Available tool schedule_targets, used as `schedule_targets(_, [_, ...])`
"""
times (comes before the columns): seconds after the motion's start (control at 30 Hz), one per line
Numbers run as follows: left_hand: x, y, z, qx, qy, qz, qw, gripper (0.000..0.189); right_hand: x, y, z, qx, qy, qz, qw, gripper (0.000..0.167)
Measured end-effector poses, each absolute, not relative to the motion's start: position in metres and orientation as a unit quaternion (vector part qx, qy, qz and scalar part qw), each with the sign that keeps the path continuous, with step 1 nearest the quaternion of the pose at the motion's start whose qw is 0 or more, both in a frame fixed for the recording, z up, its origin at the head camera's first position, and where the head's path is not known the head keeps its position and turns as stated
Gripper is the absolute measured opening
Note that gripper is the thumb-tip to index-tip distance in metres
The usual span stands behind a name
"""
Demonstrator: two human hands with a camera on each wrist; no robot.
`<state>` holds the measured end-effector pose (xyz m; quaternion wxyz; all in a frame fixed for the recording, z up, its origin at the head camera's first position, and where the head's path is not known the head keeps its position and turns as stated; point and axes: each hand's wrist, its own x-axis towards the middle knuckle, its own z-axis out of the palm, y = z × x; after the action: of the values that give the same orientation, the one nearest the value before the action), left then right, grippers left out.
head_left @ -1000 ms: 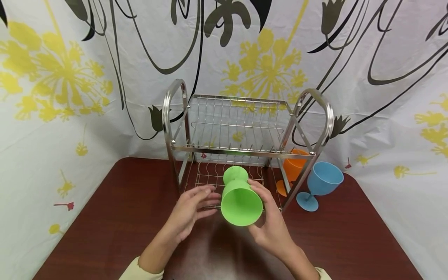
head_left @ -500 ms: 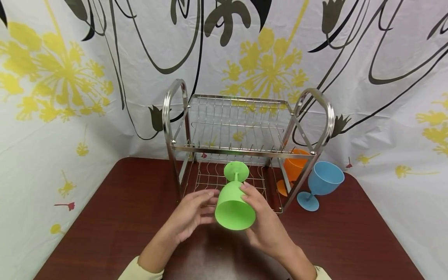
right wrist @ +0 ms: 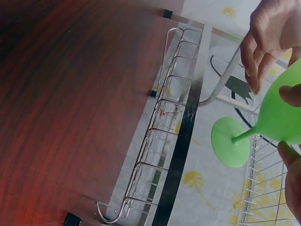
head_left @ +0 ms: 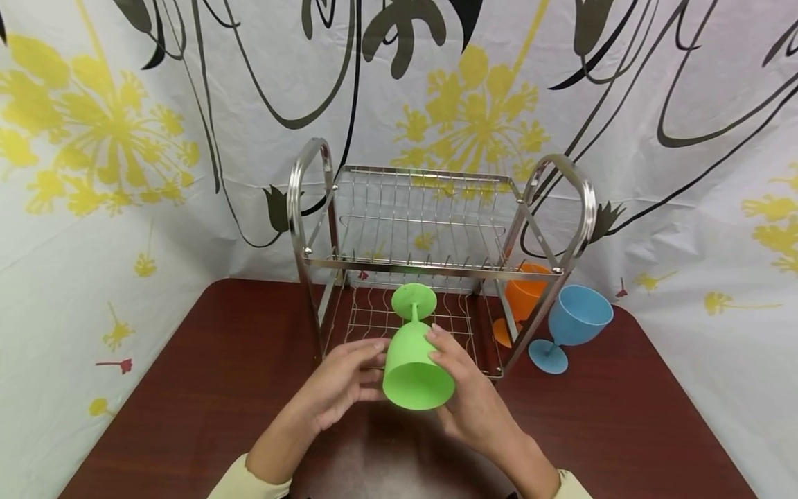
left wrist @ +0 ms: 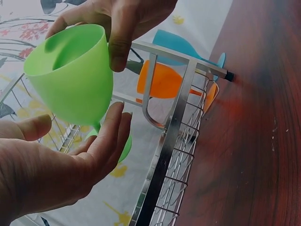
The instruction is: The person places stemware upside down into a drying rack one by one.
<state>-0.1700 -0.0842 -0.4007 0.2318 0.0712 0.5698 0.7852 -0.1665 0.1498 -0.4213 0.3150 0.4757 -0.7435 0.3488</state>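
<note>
A green plastic goblet [head_left: 405, 353] is held in the air before the rack, tilted so that its mouth faces the person and its foot points toward the rack. My right hand [head_left: 476, 405] grips the bowl from the right, fingers on top and thumb beneath. On the other side is my left hand [head_left: 339, 381], its fingers loosely extended beside the bowl. In the left wrist view, the left hand [left wrist: 56, 172] lies under the goblet [left wrist: 77, 87] with thumb and fingers apart. The right wrist view shows the goblet's round foot [right wrist: 230, 141] hanging free.
A two-tier metal dish rack [head_left: 430, 269] stands on the dark red wooden table [head_left: 206, 388]. Right of it are an orange goblet [head_left: 524, 298], partly behind the rack's post, and a blue goblet [head_left: 576, 319], leaning. A patterned curtain [head_left: 243, 159] hangs behind.
The green goblet has shifted slightly left and turned, bringing its stem and foot more into sight. The right hand moved left with it; the left hand has barely moved.
</note>
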Motion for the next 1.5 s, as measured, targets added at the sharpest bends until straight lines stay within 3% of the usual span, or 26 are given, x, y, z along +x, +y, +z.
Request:
schedule_targets(0.27, [-0.169,-0.083,-0.397,0.079,0.570,0.784,0.235,0.057,-0.170,0.149,-0.426,0.503,-0.730,0.320,0.334,0.065])
schedule_targets(0.53, [-0.168,-0.083,-0.395,0.093,0.561,0.784,0.250,0.057,-0.171,0.149,-0.429,0.525,-0.718,0.289,0.353,0.056])
schedule_targets(0.8, [-0.167,-0.082,-0.394,0.123,0.555,0.780,0.263,0.061,-0.172,0.151,-0.431,0.526,-0.722,0.261,0.365,0.064])
schedule_targets(1.5, [-0.167,-0.081,-0.397,0.119,0.556,0.788,0.236,0.068,-0.166,0.152,-0.431,0.507,-0.753,0.235,0.347,0.064])
